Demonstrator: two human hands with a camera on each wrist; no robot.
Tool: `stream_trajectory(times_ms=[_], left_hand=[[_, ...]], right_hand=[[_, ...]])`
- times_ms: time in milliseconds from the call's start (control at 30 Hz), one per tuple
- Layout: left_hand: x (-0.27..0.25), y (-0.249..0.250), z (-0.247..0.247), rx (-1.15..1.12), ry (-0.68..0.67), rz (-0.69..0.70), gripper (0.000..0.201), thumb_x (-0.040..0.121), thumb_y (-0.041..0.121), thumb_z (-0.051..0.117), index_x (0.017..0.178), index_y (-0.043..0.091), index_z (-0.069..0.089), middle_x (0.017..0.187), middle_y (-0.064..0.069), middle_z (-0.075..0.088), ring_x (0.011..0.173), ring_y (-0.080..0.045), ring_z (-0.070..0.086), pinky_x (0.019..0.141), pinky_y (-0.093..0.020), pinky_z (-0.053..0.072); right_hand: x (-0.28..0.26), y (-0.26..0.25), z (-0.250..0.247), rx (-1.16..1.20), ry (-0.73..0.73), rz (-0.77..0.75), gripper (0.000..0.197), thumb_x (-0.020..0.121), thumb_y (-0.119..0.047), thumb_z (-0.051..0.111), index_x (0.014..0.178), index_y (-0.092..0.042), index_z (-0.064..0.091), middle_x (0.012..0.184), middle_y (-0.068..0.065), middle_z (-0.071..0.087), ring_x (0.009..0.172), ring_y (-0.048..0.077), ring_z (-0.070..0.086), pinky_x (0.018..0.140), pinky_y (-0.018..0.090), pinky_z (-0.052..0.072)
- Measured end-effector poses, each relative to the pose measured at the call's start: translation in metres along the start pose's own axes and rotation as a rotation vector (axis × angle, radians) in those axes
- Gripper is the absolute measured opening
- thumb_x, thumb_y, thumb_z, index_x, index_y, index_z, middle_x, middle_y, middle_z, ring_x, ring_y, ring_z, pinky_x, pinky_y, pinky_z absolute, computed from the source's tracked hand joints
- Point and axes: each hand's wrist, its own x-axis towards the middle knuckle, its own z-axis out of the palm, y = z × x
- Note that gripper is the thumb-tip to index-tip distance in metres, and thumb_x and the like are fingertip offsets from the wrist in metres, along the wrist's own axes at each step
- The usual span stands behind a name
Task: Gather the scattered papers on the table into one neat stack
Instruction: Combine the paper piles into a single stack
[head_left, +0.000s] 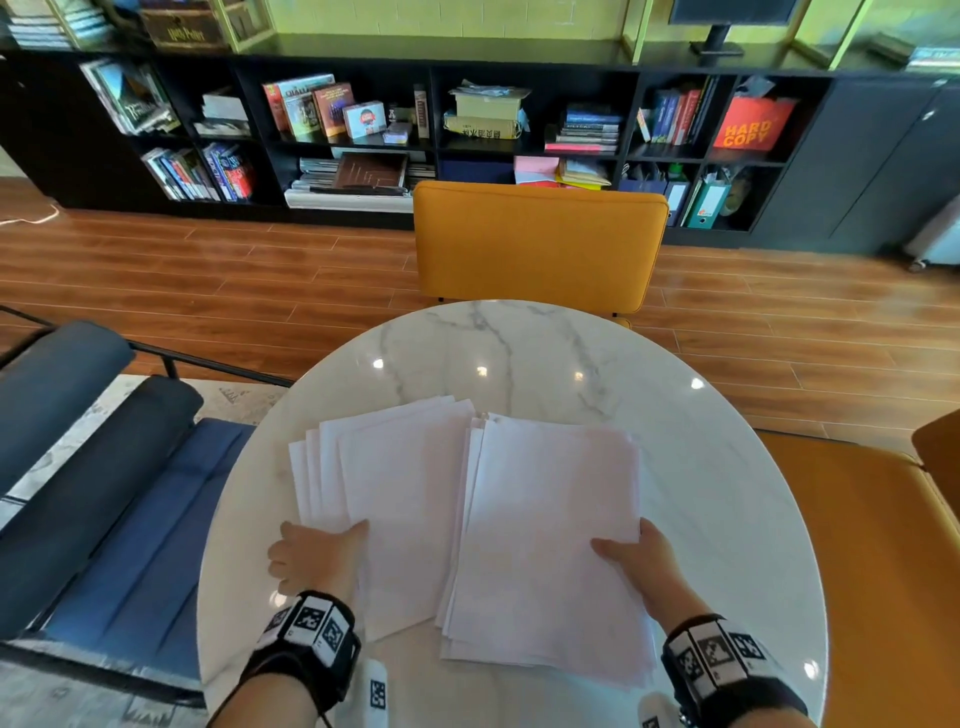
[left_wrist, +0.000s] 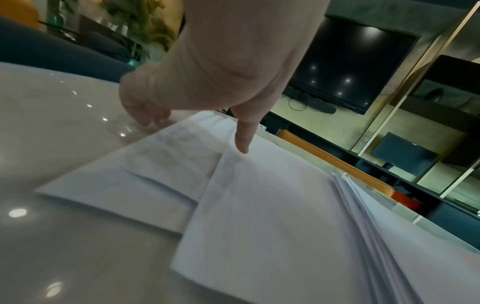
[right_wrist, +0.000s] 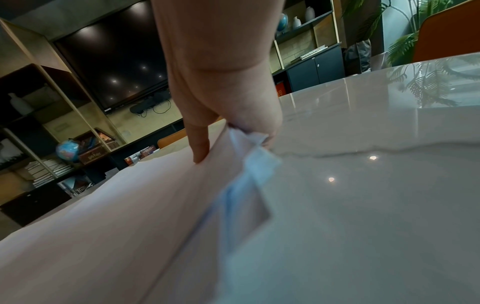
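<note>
Two hands are holding papers on a round table.

The right hand (head_left: 641, 564) is pinching the right pile (head_left: 550, 540), thumb on top, fingers under. The left hand (head_left: 311, 558) is pinching the fanned left pile (head_left: 395, 499) on the white table (head_left: 519, 353). The piles are overlapping.

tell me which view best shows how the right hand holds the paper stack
The right wrist view: the right hand grips the paper stack's edge, thumb on top, fingers curled beneath. The head view shows the hand from above with its fingers hidden. The left wrist view shows only the stack's fanned edges.
</note>
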Motion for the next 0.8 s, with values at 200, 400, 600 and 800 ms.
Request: stream_trajectory(times_ms=[200, 400, 600, 800], left_hand=[[0.014, -0.001, 0.007, -0.11, -0.152, 0.058, 0.07, 0.062, 0.025, 0.083, 0.116, -0.005, 0.053, 0.115, -0.022, 0.063, 0.105, -0.041, 0.06, 0.085, -0.041, 0.05], [0.007, 0.003, 0.016, -0.263, -0.254, 0.238, 0.043, 0.072, 0.004, 0.075, 0.109, -0.002, 0.056, 0.098, -0.012, 0.061, 0.093, -0.029, 0.059, 0.081, -0.035, 0.047], [0.008, 0.016, 0.009, -0.314, -0.187, 0.356, 0.033, 0.076, 0.0, 0.059, 0.109, 0.004, 0.059, 0.098, -0.014, 0.064, 0.093, -0.035, 0.062, 0.076, -0.035, 0.047], [0.015, 0.064, -0.04, -0.476, 0.061, 0.464, 0.031, 0.08, 0.004, 0.055, 0.111, 0.005, 0.056, 0.1, -0.01, 0.061, 0.089, -0.027, 0.056, 0.074, -0.035, 0.042]], right_hand=[[-0.001, 0.001, -0.001, 0.011, 0.004, 0.002, 0.045, 0.068, -0.002, 0.079, 0.109, 0.001, 0.059, 0.105, 0.023, 0.068, 0.093, 0.04, 0.067, 0.084, 0.055, 0.055], [-0.001, 0.002, -0.001, 0.012, -0.001, -0.003, 0.044, 0.069, -0.002, 0.078, 0.109, 0.002, 0.058, 0.105, 0.023, 0.068, 0.093, 0.039, 0.067, 0.084, 0.055, 0.055], [-0.004, 0.0, -0.003, 0.007, -0.015, 0.001, 0.045, 0.07, -0.002, 0.078, 0.111, 0.002, 0.059, 0.106, 0.021, 0.068, 0.093, 0.037, 0.066, 0.081, 0.049, 0.056], [-0.006, 0.0, -0.004, 0.011, -0.021, -0.012, 0.041, 0.072, -0.003, 0.076, 0.109, 0.001, 0.06, 0.104, 0.019, 0.069, 0.091, 0.035, 0.067, 0.073, 0.039, 0.054]])
